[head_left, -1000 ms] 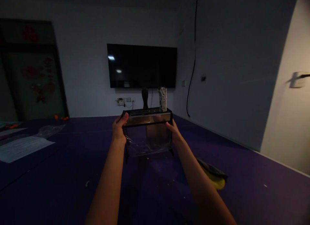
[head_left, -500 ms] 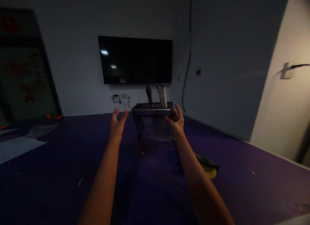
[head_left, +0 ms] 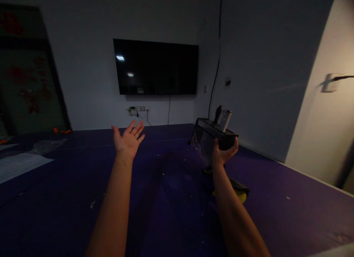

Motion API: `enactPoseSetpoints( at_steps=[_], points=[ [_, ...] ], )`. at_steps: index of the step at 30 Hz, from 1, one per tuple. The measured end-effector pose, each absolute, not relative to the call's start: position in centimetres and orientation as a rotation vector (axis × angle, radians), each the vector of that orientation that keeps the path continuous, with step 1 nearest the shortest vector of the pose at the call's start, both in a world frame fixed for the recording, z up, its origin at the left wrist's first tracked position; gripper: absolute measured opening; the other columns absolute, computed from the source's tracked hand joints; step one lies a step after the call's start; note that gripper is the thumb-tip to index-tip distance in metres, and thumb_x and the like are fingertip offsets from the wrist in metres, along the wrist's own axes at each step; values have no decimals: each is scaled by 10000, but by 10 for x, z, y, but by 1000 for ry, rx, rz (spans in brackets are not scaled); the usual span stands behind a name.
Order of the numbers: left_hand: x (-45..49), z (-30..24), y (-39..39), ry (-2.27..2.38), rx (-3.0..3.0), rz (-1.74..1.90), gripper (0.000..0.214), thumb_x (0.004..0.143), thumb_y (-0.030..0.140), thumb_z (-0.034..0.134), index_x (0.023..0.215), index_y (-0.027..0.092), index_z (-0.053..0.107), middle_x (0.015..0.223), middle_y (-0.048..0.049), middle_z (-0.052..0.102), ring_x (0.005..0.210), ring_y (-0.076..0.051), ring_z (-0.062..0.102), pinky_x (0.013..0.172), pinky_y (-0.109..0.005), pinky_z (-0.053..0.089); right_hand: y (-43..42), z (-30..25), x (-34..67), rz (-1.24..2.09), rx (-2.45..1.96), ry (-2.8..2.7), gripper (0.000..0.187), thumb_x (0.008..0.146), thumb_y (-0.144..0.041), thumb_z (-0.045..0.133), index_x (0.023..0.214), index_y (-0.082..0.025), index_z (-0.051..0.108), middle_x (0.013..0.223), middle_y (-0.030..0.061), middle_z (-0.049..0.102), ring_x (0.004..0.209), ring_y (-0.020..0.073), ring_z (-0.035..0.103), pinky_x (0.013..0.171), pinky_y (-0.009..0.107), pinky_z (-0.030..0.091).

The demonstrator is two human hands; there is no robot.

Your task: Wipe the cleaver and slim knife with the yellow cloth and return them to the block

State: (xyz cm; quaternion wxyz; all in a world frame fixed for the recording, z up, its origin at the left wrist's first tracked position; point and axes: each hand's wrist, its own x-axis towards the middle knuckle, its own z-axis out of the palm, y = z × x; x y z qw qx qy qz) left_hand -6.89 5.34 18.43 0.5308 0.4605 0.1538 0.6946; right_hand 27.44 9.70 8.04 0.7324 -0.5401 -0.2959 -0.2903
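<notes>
My right hand [head_left: 223, 153] grips the near end of a small black metal box with clear plastic film on its side [head_left: 207, 139]. The box is tilted and swung out to the right. Two upright pieces [head_left: 222, 118], one dark and one pale, stand on its top. My left hand [head_left: 127, 140] is out in front, palm up, fingers spread, holding nothing and well left of the box.
A dark purple floor [head_left: 166, 198] fills the room. A yellow and black item [head_left: 238, 192] lies by my right forearm. A wall television [head_left: 156, 67] hangs ahead, with sockets [head_left: 136, 110] below. Sheets of plastic and paper [head_left: 19, 163] lie at the left.
Both hands held the box a second ago. My left hand let go and opened. My right hand has swung the box to the right and tilted it.
</notes>
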Motion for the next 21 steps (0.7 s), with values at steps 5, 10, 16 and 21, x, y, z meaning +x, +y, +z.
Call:
enactPoseSetpoints(
  at_steps=[5,10,16,21],
  points=[
    [-65,189,45,215,1071,1615,857,680,765,93,1150,183,510,1254,-141,466,1192,-293,386,913,-480,339,94,72,282,-701,-1232,-576,756,716,-553,525,1271,-109,268,1178,187,413,1120,303,384,925,441,312],
    [-63,194,34,146,1126,1613,823,687,764,118,1162,212,501,1249,-121,472,1191,-295,383,898,-486,351,93,68,277,-708,-1380,-549,748,735,-553,501,1299,-147,223,1174,180,390,1125,330,370,894,481,308],
    [-63,197,31,86,1085,1565,840,696,753,70,1163,202,499,1252,-119,475,1188,-289,390,916,-495,332,97,64,274,-674,-1411,-600,762,722,-566,509,1296,-137,249,1165,182,381,1114,335,361,888,469,297],
    [-63,202,23,-17,984,1516,861,708,728,1,1164,191,495,1246,-130,483,1202,-274,378,937,-495,307,104,61,271,-685,-1314,-683,790,681,-571,552,1280,-129,286,1158,177,409,1096,344,364,887,483,277]
  ],
)
